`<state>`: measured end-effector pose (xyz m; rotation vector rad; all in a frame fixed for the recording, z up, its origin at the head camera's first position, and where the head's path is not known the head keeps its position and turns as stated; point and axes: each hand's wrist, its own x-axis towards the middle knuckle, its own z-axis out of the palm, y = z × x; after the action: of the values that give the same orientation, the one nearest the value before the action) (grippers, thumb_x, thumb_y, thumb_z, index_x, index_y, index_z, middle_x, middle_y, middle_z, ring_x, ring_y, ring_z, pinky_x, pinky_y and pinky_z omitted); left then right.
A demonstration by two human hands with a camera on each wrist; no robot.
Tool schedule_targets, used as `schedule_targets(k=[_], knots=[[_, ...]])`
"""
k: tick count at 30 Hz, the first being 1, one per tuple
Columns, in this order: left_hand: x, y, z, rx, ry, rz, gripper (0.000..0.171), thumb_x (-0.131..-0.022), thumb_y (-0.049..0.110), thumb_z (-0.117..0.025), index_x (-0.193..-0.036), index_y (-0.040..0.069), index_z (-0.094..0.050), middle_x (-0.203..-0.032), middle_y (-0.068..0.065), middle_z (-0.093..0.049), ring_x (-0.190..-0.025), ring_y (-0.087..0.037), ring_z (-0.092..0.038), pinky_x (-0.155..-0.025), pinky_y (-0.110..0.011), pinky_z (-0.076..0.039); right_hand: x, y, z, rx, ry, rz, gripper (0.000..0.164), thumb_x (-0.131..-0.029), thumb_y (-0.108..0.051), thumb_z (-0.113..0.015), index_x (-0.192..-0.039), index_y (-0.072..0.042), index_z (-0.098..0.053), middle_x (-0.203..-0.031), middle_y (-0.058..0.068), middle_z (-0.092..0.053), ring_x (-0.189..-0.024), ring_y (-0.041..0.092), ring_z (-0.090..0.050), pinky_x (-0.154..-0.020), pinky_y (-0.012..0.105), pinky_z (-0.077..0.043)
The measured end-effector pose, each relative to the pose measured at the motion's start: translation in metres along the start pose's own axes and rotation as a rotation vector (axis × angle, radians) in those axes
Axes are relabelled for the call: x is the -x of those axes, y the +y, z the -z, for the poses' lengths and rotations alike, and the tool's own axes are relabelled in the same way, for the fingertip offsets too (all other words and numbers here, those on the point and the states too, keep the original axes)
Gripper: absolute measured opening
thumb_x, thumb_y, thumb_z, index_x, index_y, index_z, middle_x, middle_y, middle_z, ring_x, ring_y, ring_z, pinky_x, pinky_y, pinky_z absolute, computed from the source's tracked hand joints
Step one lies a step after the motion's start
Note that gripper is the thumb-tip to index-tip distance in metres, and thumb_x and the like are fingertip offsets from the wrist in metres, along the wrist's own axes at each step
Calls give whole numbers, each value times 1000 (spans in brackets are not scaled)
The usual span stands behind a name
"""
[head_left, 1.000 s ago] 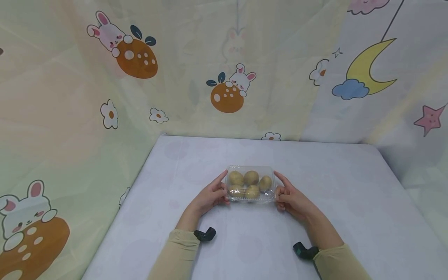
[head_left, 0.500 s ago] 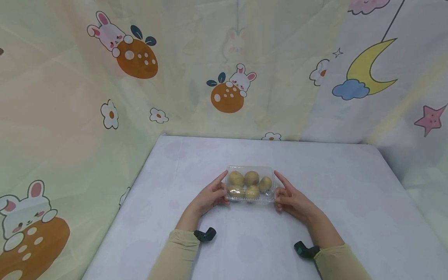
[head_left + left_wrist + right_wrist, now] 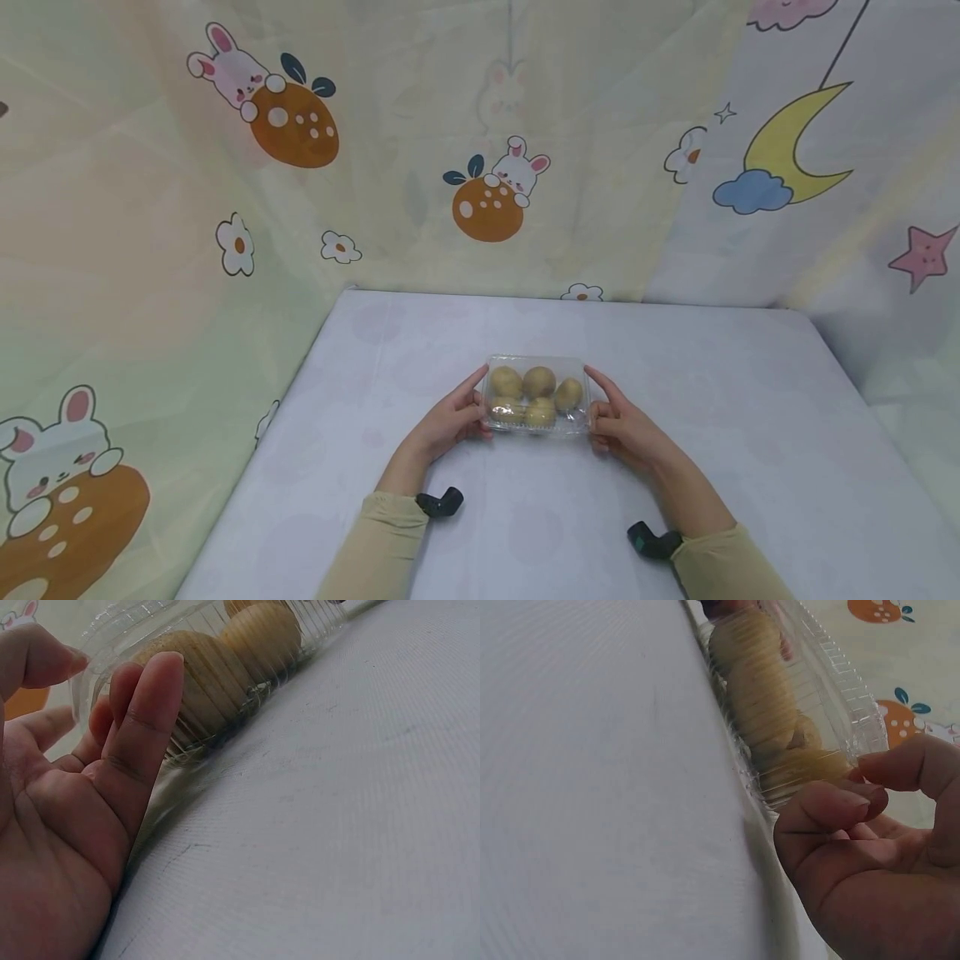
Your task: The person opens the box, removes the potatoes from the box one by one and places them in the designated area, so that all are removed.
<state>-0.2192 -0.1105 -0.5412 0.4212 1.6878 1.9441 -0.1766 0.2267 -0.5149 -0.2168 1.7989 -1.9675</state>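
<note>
Five potato-like items (image 3: 539, 382) sit in the clear container (image 3: 574, 423) on the table (image 3: 528, 533), its opposite ends gripped by the left hand (image 3: 448, 422) and right hand (image 3: 629, 428) in an apparent steadying step, and any next move likely calls for even pressure

Over my feed I make out glossy, clear plastic on the container (image 3: 573, 422), ribbed along its walls; matt skins on the tan rounds (image 3: 539, 382); finely textured matt tablecloth (image 3: 525, 517); wrinkled cloth sleeves (image 3: 378, 542).
</note>
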Motion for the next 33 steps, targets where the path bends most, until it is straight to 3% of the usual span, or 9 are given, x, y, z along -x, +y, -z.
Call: schedule_targets(k=[8,18,24,33], knots=[[0,1,-1,0,8,-5,73,-96,4,-51,-157,34,-24,-96,1,-45,-78,-15,-62,-80,-40,-61,0,-2,0,105,20,-21,92,-92,3,-54,-158,-38,-6,-84,-1,-47,-65,12,-45,-57,24,-46],[1,3,-2,-13,1,-7,73,-96,5,-51,-157,33,-23,-99,-1,-46,-80,-14,-61,-81,-39,-61,2,9,14,-80,-148,2,97,-94,5,-56,-157,-42,-1,-94,3,-50,-75,13,-56,-67,27,-53],[2,5,-4,-15,11,-4,73,-96,3,-50,-157,34,-23,-99,-2,-46,-79,-16,-60,-81,-41,-61,1,9,13,-98,-156,21,96,-94,5,-57,-158,-41,-1,-91,0,-52,-72,11,-54,-65,24,-52],[1,4,-2,-19,14,-4,75,-94,4,-52,-157,34,-24,-98,-2,-46,-79,-14,-60,-81,-42,-62,1,8,8,-97,-150,91,93,-94,9,-51,-160,-28,3,-85,-4,-54,-68,9,-51,-60,21,-49]])
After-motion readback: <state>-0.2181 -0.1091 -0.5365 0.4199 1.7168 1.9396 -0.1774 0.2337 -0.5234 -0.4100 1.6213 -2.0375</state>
